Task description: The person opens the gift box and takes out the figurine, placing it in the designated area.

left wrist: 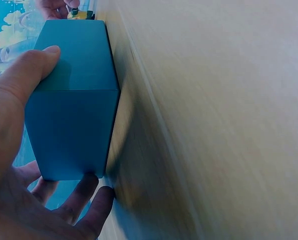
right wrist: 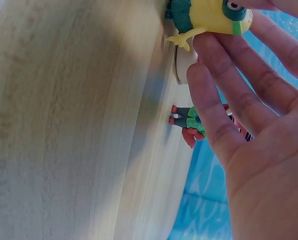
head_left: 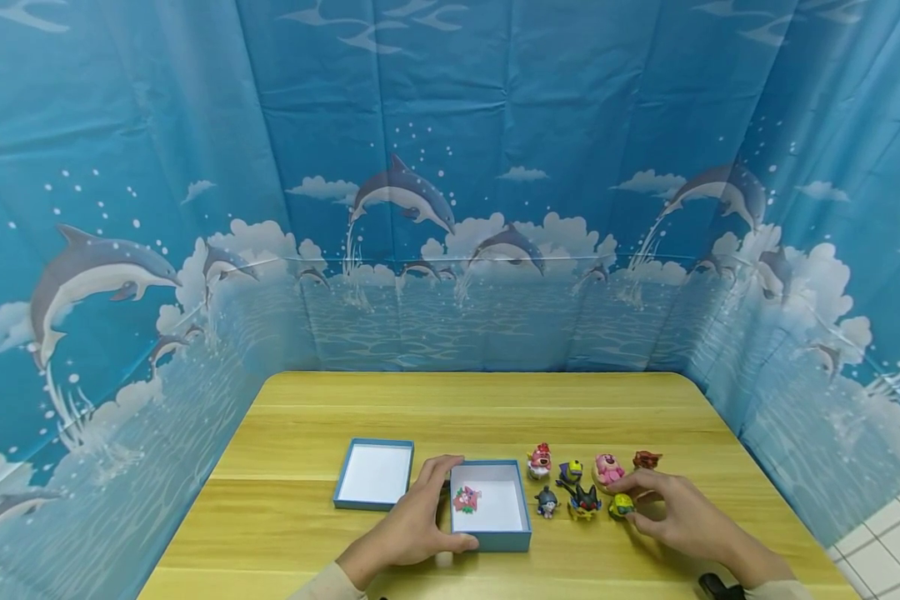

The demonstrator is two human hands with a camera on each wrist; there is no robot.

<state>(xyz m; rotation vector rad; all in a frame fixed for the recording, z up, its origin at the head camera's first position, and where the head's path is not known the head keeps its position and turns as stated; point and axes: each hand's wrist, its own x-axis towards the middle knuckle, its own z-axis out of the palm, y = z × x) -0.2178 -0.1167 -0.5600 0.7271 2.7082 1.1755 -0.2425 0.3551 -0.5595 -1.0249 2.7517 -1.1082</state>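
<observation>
Right now the right hand [head_left: 682,521] has its fingertips closed round the yellow toy [head_left: 621,505], a small goggle-eyed figure on a pale round base; in the wrist view the thumb sits above it and a finger [right wrist: 208,65] below, so it's a pinch, not a full grasp; the base looks to be at or just off the table [head_left: 495,408], can't tell which.

Left hand [head_left: 420,525] clamps the box [head_left: 521,537]: thumb along the near wall, fingers over the far-left corner; wrist view shows the thumb [left wrist: 26,75] flat on the blue side w/ the other fingers curled under the edge; box sits on the table, open side up, one pink toy [head_left: 466,498] already inside.

To do this step well, my read: lift the yellow toy straight up first, since the black toy [head_left: 585,500] stands just left of the grip and the grey one [head_left: 546,502] beyond it, both betw. the pinch and the box; a low sweep would likely knock them; keep the pinch on the body, not the base, as the rounded shape could roll out; carry over the box's right wall and let go over the bare white part beside the pink toy; left hand should hold the box firm so it doesn't slide.

Behind the grip: two pink bears [head_left: 609,468], a red toy [head_left: 647,458], another yellow one [head_left: 570,471]; the lid [head_left: 375,473] lies left of the box.
</observation>
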